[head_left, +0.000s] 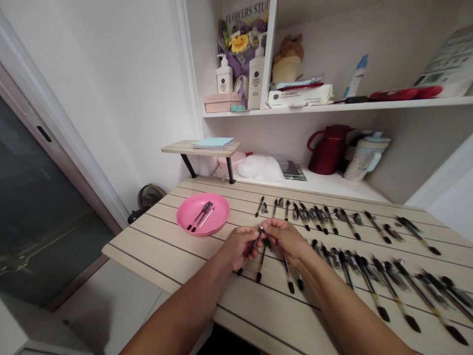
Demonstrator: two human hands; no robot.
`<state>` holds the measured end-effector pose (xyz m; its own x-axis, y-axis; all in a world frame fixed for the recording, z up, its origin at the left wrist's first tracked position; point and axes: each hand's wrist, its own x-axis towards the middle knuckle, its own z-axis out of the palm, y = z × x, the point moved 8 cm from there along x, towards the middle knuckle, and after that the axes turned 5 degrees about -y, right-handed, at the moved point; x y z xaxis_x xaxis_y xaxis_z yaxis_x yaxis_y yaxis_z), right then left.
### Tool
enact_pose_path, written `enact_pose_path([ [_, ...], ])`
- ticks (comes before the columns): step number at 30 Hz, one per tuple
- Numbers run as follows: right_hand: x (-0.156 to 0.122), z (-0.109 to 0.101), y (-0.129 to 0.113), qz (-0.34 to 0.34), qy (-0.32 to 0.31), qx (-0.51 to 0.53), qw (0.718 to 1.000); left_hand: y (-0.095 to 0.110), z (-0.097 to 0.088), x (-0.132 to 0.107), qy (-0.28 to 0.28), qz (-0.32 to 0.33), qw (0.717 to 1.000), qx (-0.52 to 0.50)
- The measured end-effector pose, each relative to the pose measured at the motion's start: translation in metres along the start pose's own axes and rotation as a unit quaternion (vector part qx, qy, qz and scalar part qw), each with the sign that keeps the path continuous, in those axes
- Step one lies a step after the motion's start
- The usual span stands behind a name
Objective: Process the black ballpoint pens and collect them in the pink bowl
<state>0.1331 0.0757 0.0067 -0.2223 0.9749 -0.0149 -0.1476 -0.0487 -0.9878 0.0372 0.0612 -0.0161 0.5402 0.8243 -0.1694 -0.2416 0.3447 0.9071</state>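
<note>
My left hand (pixel 242 245) is closed around a black pen (pixel 254 243), which slants up toward my right hand. The thumb and fingertips of my right hand (pixel 284 237) pinch at the pen's upper end, where a small shiny tip shows; the fingers partly hide it. Under and beside my hands lie several pens with black ends, one of them a slim pen (pixel 261 264) just below my fingers. To the left, a pink scalloped plate (pixel 219 209) holds two black pens (pixel 201 216) and a thin white stick (pixel 207 217).
Two rows of pen parts and caps (pixel 347 224) spread over the right of the slatted table (pixel 155 231). A small riser (pixel 177 147) with blue paper stands at the back left. Behind are a white plastic bag (pixel 260 168), a red jug (pixel 330 150) and a tumbler (pixel 365 157).
</note>
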Motion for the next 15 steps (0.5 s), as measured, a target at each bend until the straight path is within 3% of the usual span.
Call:
enact_pose_path([
  [6, -0.0003, 0.0076, -0.0015, -0.006, -0.023, 0.023, 0.999, 0.0024, 0.0007, -0.0007, -0.013, 0.0, 1.0, -0.023],
  [11, -0.0013, 0.0015, -0.0008, -0.001, 0.028, -0.051, 0.998, 0.0042, -0.0012, -0.0005, 0.008, 0.023, 1.0, 0.003],
  [15, -0.0018, 0.0007, -0.0029, -0.006, 0.014, 0.004, 1.0, -0.0011, 0.0046, -0.0018, -0.034, -0.016, 0.999, -0.01],
])
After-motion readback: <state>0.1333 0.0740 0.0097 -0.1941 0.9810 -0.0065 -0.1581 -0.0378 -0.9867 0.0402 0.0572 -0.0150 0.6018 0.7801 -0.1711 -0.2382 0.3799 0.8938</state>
